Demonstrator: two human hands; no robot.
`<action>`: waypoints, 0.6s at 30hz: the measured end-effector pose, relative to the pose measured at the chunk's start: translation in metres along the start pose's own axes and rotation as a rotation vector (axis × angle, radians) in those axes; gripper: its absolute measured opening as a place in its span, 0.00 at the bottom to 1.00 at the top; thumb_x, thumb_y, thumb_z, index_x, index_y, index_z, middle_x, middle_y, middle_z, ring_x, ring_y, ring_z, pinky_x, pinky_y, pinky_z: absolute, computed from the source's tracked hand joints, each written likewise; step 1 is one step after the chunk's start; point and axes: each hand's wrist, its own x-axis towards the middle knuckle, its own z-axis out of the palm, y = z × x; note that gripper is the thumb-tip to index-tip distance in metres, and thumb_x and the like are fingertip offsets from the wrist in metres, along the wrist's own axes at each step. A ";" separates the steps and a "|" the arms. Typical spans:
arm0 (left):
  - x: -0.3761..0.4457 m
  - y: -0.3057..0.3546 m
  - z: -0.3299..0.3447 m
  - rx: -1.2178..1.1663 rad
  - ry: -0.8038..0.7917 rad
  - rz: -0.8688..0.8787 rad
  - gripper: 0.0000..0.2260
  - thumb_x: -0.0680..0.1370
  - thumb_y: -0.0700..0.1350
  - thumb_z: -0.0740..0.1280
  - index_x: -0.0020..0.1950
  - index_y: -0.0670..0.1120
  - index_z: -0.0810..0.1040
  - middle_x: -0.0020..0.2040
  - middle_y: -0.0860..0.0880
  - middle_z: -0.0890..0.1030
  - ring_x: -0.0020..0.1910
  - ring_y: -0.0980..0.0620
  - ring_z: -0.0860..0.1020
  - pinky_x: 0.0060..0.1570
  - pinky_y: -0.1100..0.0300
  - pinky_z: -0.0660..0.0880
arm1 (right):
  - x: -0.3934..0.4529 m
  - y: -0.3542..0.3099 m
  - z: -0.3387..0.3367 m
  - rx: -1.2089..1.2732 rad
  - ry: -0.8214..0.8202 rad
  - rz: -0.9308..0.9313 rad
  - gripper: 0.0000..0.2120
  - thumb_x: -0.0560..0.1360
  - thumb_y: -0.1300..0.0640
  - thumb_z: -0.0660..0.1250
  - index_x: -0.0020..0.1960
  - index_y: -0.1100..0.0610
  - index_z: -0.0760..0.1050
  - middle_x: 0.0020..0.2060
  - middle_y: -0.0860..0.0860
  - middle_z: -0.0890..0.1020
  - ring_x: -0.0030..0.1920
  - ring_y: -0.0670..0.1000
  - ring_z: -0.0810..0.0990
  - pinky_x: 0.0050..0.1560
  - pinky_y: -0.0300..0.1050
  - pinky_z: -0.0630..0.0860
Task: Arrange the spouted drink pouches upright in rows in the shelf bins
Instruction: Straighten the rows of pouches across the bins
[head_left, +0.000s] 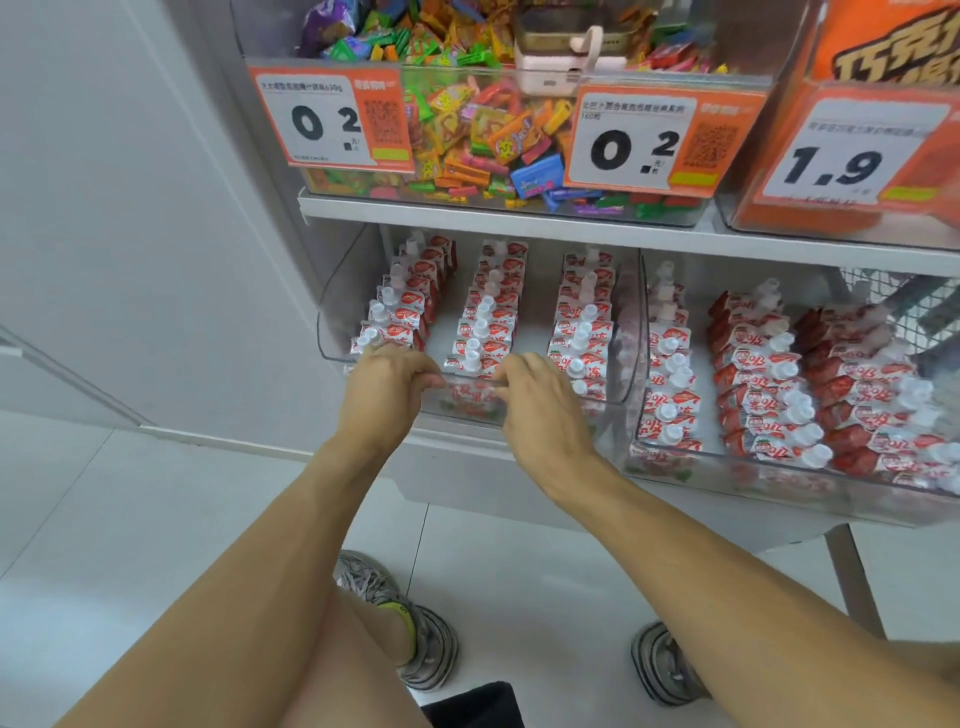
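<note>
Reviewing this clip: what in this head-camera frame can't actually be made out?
- Fingertips of the left hand and right hand: curled over the left bin's front edge, so any grip is hidden.
- Front pouches of the middle row: covered by both hands.
- Right bin: cut off by the frame's right edge.
- Price tag small print: too blurred to read.

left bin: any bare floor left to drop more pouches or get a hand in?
Yes: two bare lanes in the left bin, between the left row and middle row, and between the middle and right row. Both hands crowd its front wall. The right bin is tighter.
</note>
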 end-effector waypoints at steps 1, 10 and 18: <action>0.001 0.004 0.004 0.005 -0.025 -0.005 0.02 0.72 0.39 0.73 0.40 0.44 0.85 0.38 0.47 0.84 0.40 0.43 0.79 0.44 0.55 0.74 | 0.000 0.007 0.002 0.003 0.001 -0.002 0.07 0.77 0.67 0.65 0.51 0.57 0.74 0.48 0.54 0.78 0.50 0.56 0.75 0.51 0.53 0.74; -0.005 0.018 0.007 0.056 -0.077 -0.078 0.04 0.74 0.44 0.72 0.45 0.44 0.85 0.43 0.46 0.85 0.43 0.44 0.80 0.44 0.55 0.76 | -0.014 0.025 -0.017 0.106 0.013 -0.174 0.14 0.75 0.69 0.68 0.59 0.60 0.76 0.53 0.53 0.76 0.57 0.54 0.73 0.56 0.51 0.75; -0.035 0.134 0.008 -0.049 0.107 0.199 0.10 0.75 0.39 0.67 0.55 0.40 0.78 0.52 0.44 0.78 0.52 0.44 0.75 0.54 0.52 0.72 | -0.098 0.134 -0.134 0.110 0.332 -0.155 0.06 0.74 0.62 0.70 0.50 0.63 0.80 0.47 0.55 0.80 0.50 0.55 0.78 0.56 0.43 0.73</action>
